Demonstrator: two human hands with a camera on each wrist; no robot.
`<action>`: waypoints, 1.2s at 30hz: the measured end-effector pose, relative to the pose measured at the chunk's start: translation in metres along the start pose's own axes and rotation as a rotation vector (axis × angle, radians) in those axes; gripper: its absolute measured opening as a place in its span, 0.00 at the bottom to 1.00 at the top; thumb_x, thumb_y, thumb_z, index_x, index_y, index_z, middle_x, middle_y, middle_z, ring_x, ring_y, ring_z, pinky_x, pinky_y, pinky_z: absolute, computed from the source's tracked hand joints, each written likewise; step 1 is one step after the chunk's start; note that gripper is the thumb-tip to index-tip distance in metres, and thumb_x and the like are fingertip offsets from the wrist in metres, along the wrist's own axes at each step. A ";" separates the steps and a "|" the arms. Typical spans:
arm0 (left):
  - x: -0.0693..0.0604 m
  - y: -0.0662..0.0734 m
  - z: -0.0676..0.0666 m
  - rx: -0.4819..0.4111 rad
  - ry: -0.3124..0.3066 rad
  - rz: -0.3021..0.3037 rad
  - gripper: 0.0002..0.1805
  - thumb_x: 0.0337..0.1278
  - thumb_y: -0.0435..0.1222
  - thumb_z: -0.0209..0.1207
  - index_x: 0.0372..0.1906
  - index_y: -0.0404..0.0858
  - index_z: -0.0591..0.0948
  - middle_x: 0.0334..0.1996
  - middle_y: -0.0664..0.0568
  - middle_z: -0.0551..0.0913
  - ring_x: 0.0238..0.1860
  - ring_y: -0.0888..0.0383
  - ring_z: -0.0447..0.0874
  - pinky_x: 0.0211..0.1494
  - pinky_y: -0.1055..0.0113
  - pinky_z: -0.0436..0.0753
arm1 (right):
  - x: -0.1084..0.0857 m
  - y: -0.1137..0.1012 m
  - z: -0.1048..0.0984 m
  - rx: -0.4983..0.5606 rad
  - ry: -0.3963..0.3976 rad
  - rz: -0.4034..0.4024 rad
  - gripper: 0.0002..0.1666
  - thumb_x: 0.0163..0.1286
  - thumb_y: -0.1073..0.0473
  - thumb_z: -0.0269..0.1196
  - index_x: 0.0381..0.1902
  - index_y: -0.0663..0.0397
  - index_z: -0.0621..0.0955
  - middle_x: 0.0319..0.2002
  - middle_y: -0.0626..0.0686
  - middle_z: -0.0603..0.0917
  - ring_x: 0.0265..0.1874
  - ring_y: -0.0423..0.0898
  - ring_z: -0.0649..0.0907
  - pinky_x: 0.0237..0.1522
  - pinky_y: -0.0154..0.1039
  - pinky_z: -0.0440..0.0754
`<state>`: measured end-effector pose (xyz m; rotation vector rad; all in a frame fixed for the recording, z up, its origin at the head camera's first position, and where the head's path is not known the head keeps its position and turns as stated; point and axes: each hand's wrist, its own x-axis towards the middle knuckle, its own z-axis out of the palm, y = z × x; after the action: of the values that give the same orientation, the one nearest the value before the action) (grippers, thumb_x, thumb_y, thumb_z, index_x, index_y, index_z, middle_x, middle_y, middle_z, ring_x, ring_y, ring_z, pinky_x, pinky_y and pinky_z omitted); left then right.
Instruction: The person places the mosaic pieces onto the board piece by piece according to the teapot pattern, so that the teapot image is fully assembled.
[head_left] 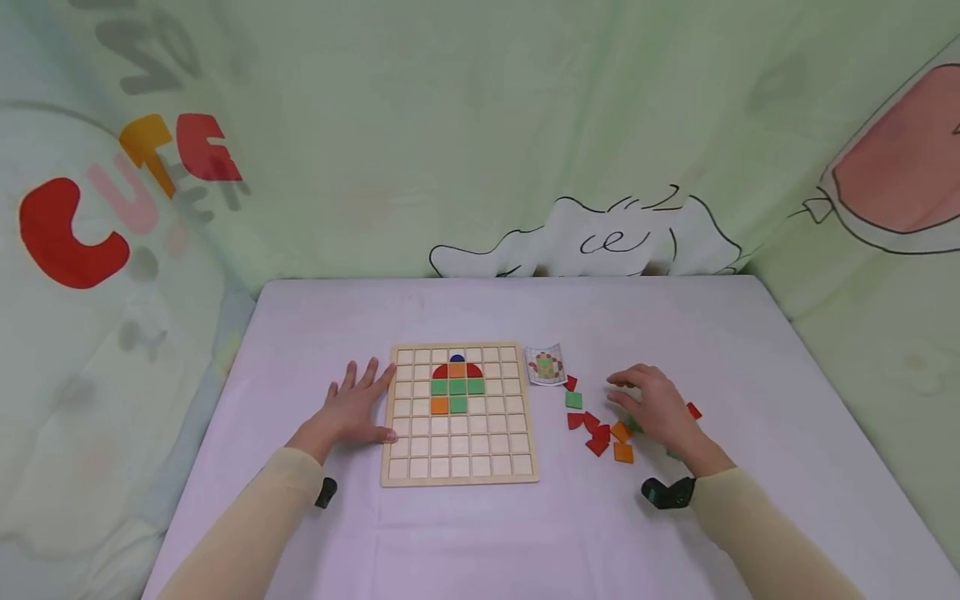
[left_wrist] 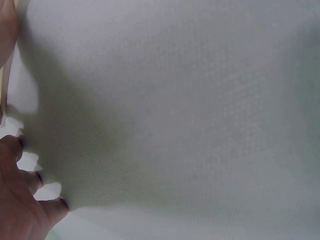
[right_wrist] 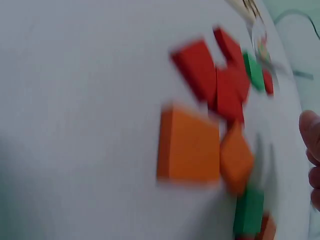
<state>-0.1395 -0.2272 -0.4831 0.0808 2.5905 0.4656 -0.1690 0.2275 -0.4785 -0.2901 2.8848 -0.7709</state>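
A wooden grid board (head_left: 461, 482) lies flat on the table. Its cells hold a blue piece (head_left: 457, 358), red rounded pieces (head_left: 475, 372) at either side of an orange square (head_left: 457, 371), several green squares (head_left: 457, 387) and a lower orange square (head_left: 439, 406). My left hand (head_left: 352, 412) rests beside the board with fingers spread, thumb and fingertips at its left edge. Over the loose tiles to the right hovers my right hand (head_left: 651, 407), thumb and fingers apart, with nothing visible between them. Below it lie an orange tile (right_wrist: 192, 145) and red tiles (right_wrist: 197, 67).
A small picture card (head_left: 545, 365) lies at the board's upper right. Near it is a loose green square (head_left: 573, 401). Another red tile (head_left: 693, 410) lies beyond the right hand, which partly hides some green tiles. A printed curtain (head_left: 480, 142) hangs behind the table (head_left: 465, 550).
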 end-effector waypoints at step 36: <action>-0.002 0.000 -0.002 -0.015 0.008 0.013 0.63 0.50 0.51 0.75 0.84 0.44 0.48 0.84 0.38 0.38 0.82 0.30 0.27 0.79 0.28 0.39 | -0.019 0.064 -0.014 -0.117 -0.038 0.023 0.18 0.68 0.68 0.67 0.55 0.68 0.82 0.51 0.68 0.81 0.50 0.64 0.77 0.55 0.63 0.83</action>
<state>-0.1387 -0.2278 -0.4806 0.0905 2.5952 0.4907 -0.1627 0.2932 -0.4972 -0.2803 2.8967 -0.5877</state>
